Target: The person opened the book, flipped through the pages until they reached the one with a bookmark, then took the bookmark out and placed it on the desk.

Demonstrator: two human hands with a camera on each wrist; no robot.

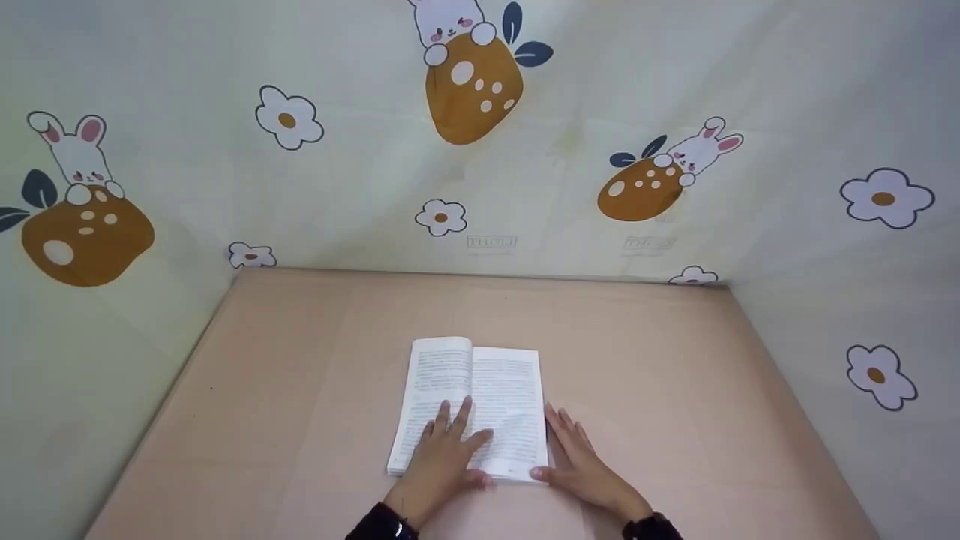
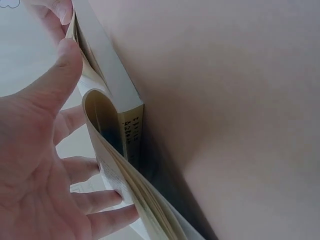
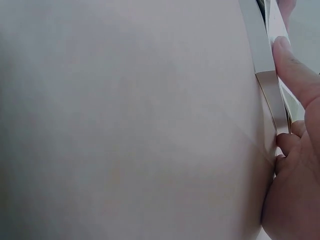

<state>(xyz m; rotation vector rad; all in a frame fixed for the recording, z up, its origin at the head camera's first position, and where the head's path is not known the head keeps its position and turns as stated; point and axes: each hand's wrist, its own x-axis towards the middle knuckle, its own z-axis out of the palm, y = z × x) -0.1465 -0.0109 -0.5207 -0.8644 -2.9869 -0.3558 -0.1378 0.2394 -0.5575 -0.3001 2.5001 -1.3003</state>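
An open paperback book (image 1: 510, 390) lies on the table, its pages covered in lines of print. My left hand (image 1: 442, 454) rests across the left page and the middle fold, fingers spread. In the left wrist view, the left page block bows up in a curve beside the printed spine (image 2: 131, 130), under that hand's fingers (image 2: 80, 169). Along the book's right edge lies my right hand (image 1: 589, 472), its fingers extended beside the pages. The right thumb (image 3: 295, 72) presses on the lower right page corner, as the right wrist view shows.
A pinkish-beige table surface (image 1: 247, 420) surrounds the book. Pale fabric (image 1: 360, 172) printed with rabbits, brown fruit and flowers stands along the back and both sides. Dark sleeve cuffs (image 1: 382, 523) show at the bottom of the head view.
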